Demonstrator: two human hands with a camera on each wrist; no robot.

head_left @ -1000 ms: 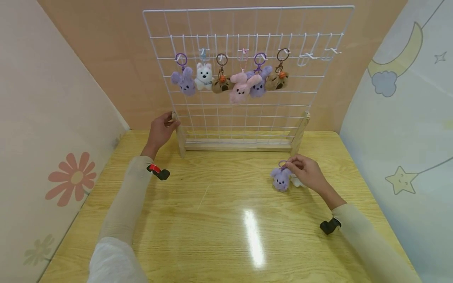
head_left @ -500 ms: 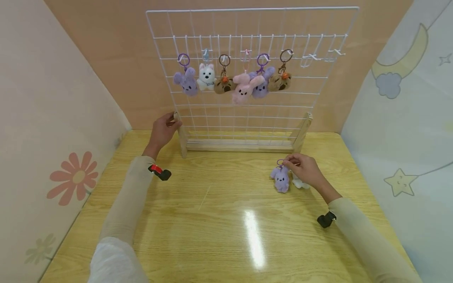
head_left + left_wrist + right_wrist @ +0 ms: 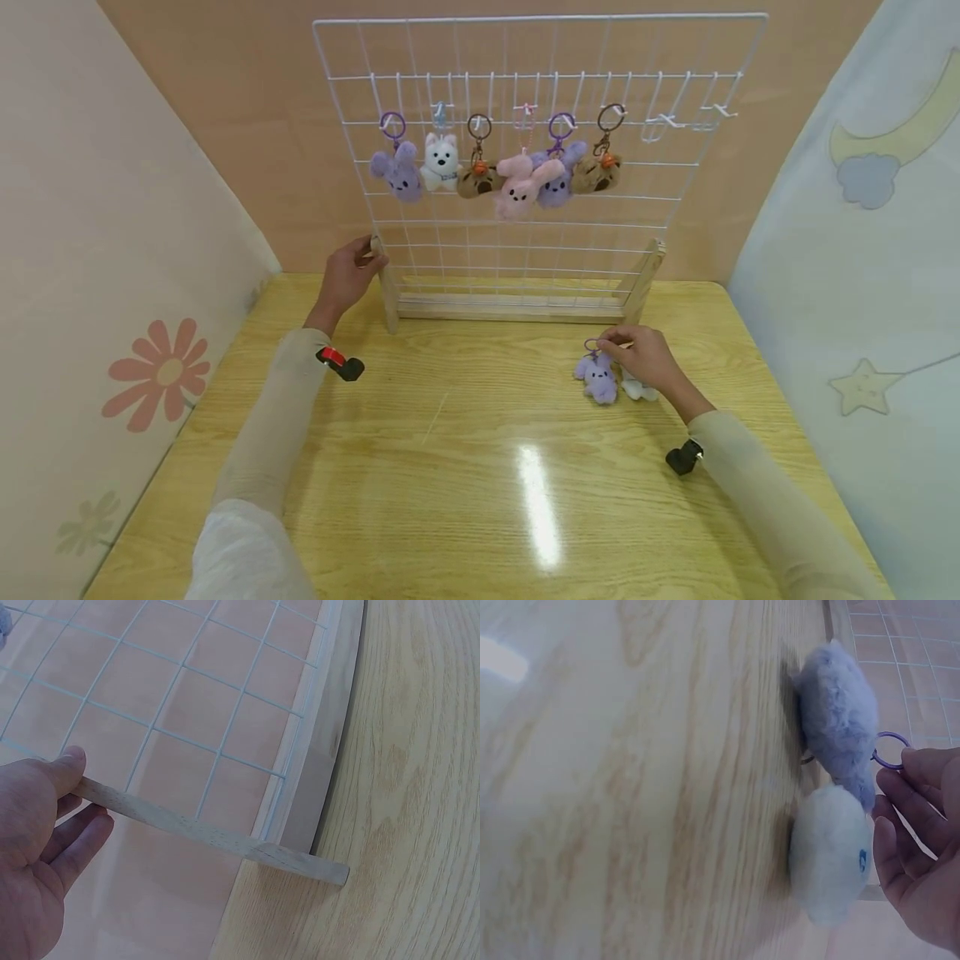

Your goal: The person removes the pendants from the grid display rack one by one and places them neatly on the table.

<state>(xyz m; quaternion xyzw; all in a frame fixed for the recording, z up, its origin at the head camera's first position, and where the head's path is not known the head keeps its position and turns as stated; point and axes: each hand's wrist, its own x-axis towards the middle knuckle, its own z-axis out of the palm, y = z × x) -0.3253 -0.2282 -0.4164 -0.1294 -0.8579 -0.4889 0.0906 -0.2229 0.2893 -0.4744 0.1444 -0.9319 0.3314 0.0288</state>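
My left hand (image 3: 348, 273) grips the top of the left wooden post (image 3: 180, 825) of a white wire grid rack (image 3: 517, 223), thumb on one side and fingers on the other. Thumb and fingertips of my right hand (image 3: 640, 357) pinch the purple ring (image 3: 892, 750) of a purple plush bunny keychain (image 3: 600, 380) at the table's right side. Beside the bunny, partly hidden under that hand in the head view, is a white plush keychain (image 3: 829, 853). In the right wrist view both plushes are seen close to the wood-grain tabletop.
Several plush keychains hang on the rack's hooks, among them a pink bunny (image 3: 517, 187), a white dog (image 3: 441, 162) and a brown plush (image 3: 596, 173). Bare white hooks (image 3: 663, 121) are at the right end. Walls flank the wooden table (image 3: 420, 483).
The head view has shifted slightly. My right hand has moved a little to the left relative to the table, still holding the purple bunny's ring. My left hand stays on the post.
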